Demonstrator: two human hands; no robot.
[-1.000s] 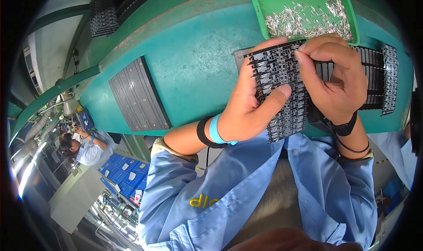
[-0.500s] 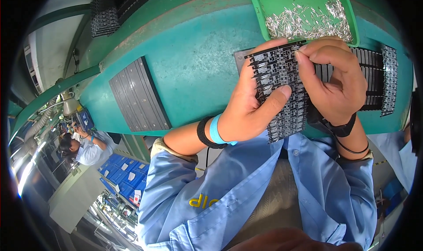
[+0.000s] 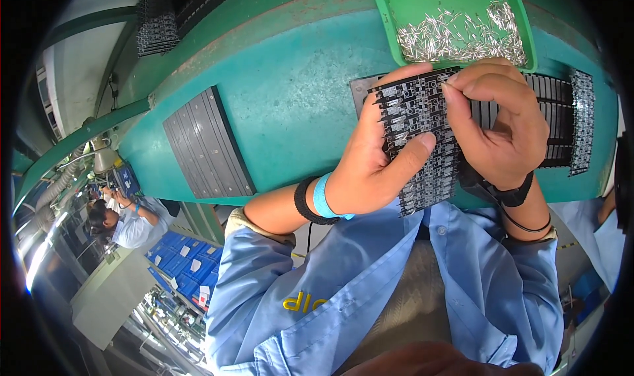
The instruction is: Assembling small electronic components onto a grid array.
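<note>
Over the teal workbench [image 3: 264,105], seen from your head camera: one black panel of small circuit boards [image 3: 417,145], held clear of the bench top just in front of your chest. Your left hand [image 3: 370,165] grips it from below and the left, thumb pressed across its face and fingers curled behind its far edge. Your right hand [image 3: 495,128] is closed in a pinch at the panel's upper right corner, fingertips bunched on the surface; whether a pin sits between them is too small to tell. Long axis of the panel: running away from you, near end low by your shirt, far end pointing toward the green tray [image 3: 456,0], tilted slightly to your left; populated face turned up to you. Behind it, the tray holds a loose heap of silver pins [image 3: 462,33]. A rack of dark slotted strips [image 3: 561,122] lies to the right, partly hidden by your right hand. A stack of flat grey-black plates [image 3: 208,145] rests well apart to the left. Another worker [image 3: 125,221] sits at a distant station, lower left. Likely faults: the one-handed hold leaves the near end unsupported, so pressing hard at the far corner could flex or twist the panel; a slipped pinch could drop a small part into your lap.
</note>
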